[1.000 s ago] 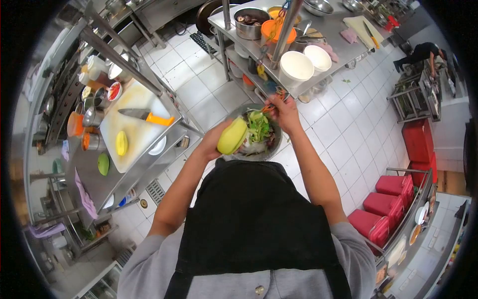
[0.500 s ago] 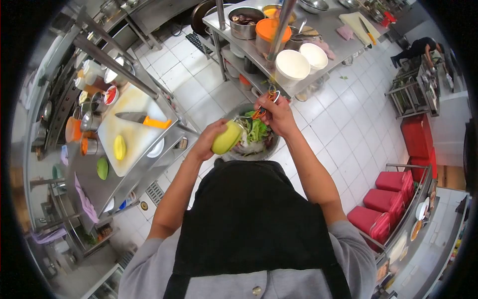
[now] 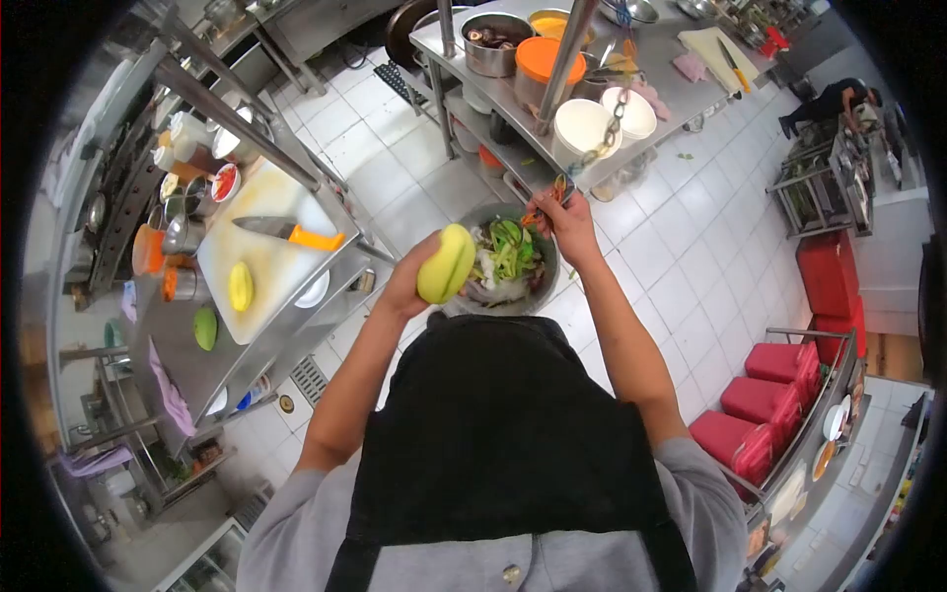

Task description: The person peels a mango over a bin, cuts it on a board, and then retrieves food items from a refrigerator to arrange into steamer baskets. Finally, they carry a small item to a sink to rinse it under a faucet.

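My left hand (image 3: 404,281) is wrapped round a pale yellow-green mango (image 3: 447,264), mostly peeled, with darker green streaks on its side. My right hand (image 3: 566,225) grips a small peeler bound with orange and coloured bands (image 3: 548,197); its working end is hard to make out. Both hands are held above a round metal bowl (image 3: 548,286), apart from each other. In the bowl lie green peel strips (image 3: 511,249) with whitish and purplish scraps.
At left, a white cutting board (image 3: 286,197) carries an orange-handled knife (image 3: 301,236) and a yellow peeled mango (image 3: 240,286). A green mango (image 3: 205,328) lies beside it. Ahead, a steel table (image 3: 641,138) bears pots and white tubs (image 3: 588,128). Red bins (image 3: 732,439) stand right.
The mango has been raised and tipped more upright in my left hand. My right hand has moved slightly right and down with the peeler, farther from the mango.
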The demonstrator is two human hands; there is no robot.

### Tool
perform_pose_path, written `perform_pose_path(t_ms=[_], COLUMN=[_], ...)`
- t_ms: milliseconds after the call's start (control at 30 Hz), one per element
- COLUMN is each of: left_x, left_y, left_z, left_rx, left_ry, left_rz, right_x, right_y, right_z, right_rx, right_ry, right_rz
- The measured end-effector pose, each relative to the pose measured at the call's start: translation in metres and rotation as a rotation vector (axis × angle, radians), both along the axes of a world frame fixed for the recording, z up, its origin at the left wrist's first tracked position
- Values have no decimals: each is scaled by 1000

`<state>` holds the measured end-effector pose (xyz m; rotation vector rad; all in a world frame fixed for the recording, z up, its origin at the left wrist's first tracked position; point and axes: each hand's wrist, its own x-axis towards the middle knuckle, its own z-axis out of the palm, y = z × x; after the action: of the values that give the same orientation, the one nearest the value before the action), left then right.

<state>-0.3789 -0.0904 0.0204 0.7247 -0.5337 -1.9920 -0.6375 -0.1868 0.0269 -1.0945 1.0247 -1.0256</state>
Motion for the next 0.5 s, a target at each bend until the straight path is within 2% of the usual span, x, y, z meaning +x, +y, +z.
perform_pose_path(t_ms=[33, 100, 133, 167, 233, 300, 333, 400, 500], left_x=[-2, -7, -9, -10, -14, -21, -22, -22, -25], left_y=[-6, -7, -9, -11, -13, -16, -16, -14, -11], left_z=[1, 0, -6, -11, -16, -15, -14, -14, -9], left_rx=[-11, 106, 150, 149, 187, 241, 300, 261, 249], left_ry=[-4, 65, 61, 60, 116, 128, 140, 156, 160], left_rz=[6, 55, 95, 92, 139, 175, 215, 170, 134], right_x=[2, 2, 5, 9, 19, 32, 35, 41, 41], right_y=[-2, 10, 15, 19, 32, 39, 41, 42, 40], right_z=[3, 9, 18, 28, 44, 49, 51, 48, 51], right_rx=[-11, 72, 91, 90, 102, 74, 62, 36, 6], right_ry=[-4, -240, -270, -271, -114, -110, -133, -161, -110], right_rz=[6, -49, -49, -51, 135, 126, 197, 293, 315])
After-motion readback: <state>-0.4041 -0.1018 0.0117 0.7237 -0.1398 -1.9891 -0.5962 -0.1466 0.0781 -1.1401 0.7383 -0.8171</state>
